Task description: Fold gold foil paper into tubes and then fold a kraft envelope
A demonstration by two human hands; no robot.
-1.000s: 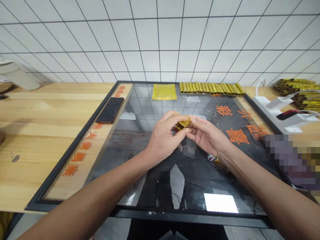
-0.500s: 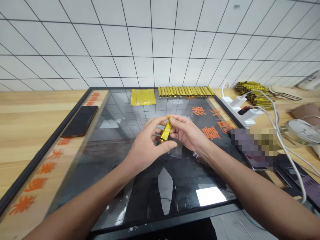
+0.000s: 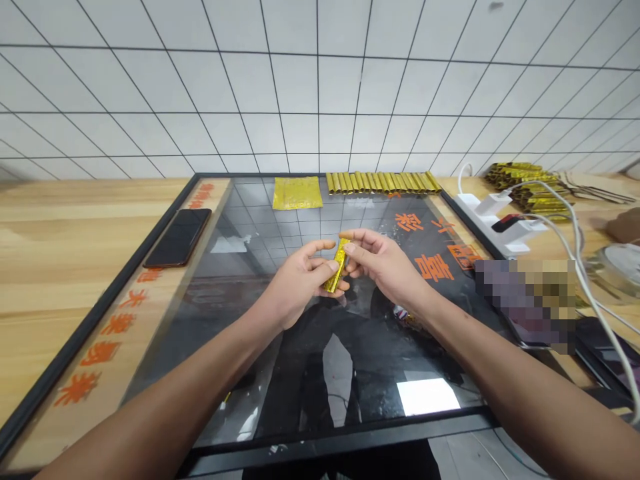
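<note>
A small rolled tube of gold foil paper is held slantwise above the glass panel. My left hand pinches its lower part between thumb and fingers, with the index finger stretched out above. At the upper end, my right hand grips the same tube with thumb and fingertips. Beyond the hands lies a flat gold foil sheet. Right of that sheet, a row of gold foil tubes lines the panel's far edge.
A dark phone lies at the left on the panel's edge. To the right are a white power strip with cables, a pile of gold foil rolls and a partly blurred phone. A tiled wall rises behind.
My left thumb has come in from below onto the tube, and the left index finger has lifted away from it. The whole view has shifted slightly, with things appearing further right.
</note>
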